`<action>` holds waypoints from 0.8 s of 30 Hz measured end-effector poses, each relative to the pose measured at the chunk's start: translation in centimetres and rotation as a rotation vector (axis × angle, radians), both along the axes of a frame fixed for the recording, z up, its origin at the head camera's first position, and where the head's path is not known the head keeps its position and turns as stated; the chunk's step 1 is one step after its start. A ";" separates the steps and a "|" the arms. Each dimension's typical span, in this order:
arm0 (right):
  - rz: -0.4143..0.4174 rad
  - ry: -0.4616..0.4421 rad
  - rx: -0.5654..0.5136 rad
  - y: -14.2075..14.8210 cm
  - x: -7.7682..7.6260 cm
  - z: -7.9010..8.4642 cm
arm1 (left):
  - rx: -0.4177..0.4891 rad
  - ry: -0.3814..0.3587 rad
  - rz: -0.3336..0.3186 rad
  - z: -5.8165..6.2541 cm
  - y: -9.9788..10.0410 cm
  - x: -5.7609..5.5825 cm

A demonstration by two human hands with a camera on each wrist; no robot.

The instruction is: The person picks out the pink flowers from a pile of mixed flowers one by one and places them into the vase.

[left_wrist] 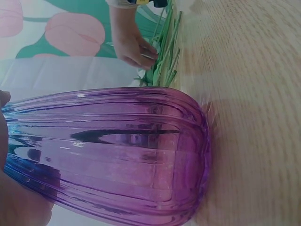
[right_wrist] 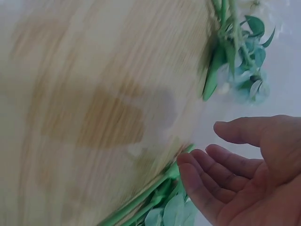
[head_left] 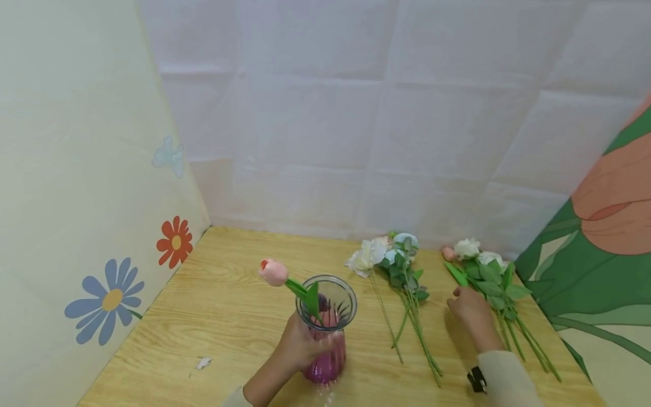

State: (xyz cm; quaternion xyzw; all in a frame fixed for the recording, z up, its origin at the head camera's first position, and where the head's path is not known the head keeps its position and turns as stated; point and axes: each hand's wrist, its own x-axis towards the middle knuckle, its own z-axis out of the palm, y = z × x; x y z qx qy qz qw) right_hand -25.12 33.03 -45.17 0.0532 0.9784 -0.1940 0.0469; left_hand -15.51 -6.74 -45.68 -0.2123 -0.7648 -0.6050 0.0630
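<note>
My left hand (head_left: 299, 343) grips a ribbed glass vase (head_left: 325, 370), which shades from blue to purple in the left wrist view and stands upright on the table. A pink artificial tulip (head_left: 274, 272) leans out of the vase's mouth to the left. At the right, my right hand (head_left: 474, 315) is beside a bunch of artificial flowers with white blooms (head_left: 467, 247), green leaves and a pink tulip (head_left: 448, 253). In the right wrist view, its thumb and loosely bent fingers (right_wrist: 221, 172) are apart with nothing between them, the fingertips close to green stems (right_wrist: 141, 200).
A second bunch, with a white flower (head_left: 367, 257), pale blue blooms and long stems (head_left: 419, 339), lies between the vase and my right hand. A white scrap (head_left: 203, 363) lies on the wooden table (head_left: 229, 316) at left. Walls stand behind and at both sides.
</note>
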 end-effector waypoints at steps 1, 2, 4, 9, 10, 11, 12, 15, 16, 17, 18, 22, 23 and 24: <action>0.001 -0.001 0.000 0.3 0.1 0.1 | 0.000 -0.001 -0.001 0.0 0.0 0.0; 0.003 -0.005 0.004 0.6 0.2 0.2 | 0.005 -0.006 -0.003 0.0 0.0 0.0; 0.008 -0.007 0.016 1.1 0.4 0.3 | 0.017 -0.022 -0.005 0.0 0.0 0.0; -0.001 -0.030 0.050 1.9 0.7 0.4 | 0.028 -0.037 -0.007 0.0 -0.1 0.0; -0.006 -0.041 0.053 2.1 0.8 0.4 | 0.026 -0.033 -0.007 0.0 -0.1 0.0; -0.011 -0.053 0.058 2.2 0.8 0.4 | 0.025 -0.032 -0.009 -0.1 -0.1 0.0; -0.013 -0.061 0.065 2.3 0.9 0.3 | 0.022 -0.030 -0.009 -0.1 -0.2 0.0; -0.013 -0.083 0.070 2.7 1.1 0.2 | 0.023 -0.026 -0.013 -0.1 -0.1 -0.1; -0.011 -0.082 0.071 2.9 1.2 0.1 | 0.025 -0.025 -0.014 -0.1 -0.1 -0.1; -0.013 -0.088 0.069 3.0 1.3 0.1 | 0.029 -0.025 -0.015 -0.2 -0.1 -0.1; -0.016 -0.090 0.062 3.1 1.4 0.0 | 0.034 -0.027 -0.017 -0.2 -0.1 -0.1; -0.044 -0.126 0.032 3.5 1.9 -0.3 | 0.055 -0.042 -0.028 -0.2 -0.1 -0.1; -0.054 -0.141 0.026 3.6 2.0 -0.3 | 0.058 -0.045 -0.031 -0.2 -0.1 -0.1; -0.059 -0.149 0.022 3.7 2.0 -0.5 | 0.060 -0.050 -0.034 -0.2 -0.1 -0.1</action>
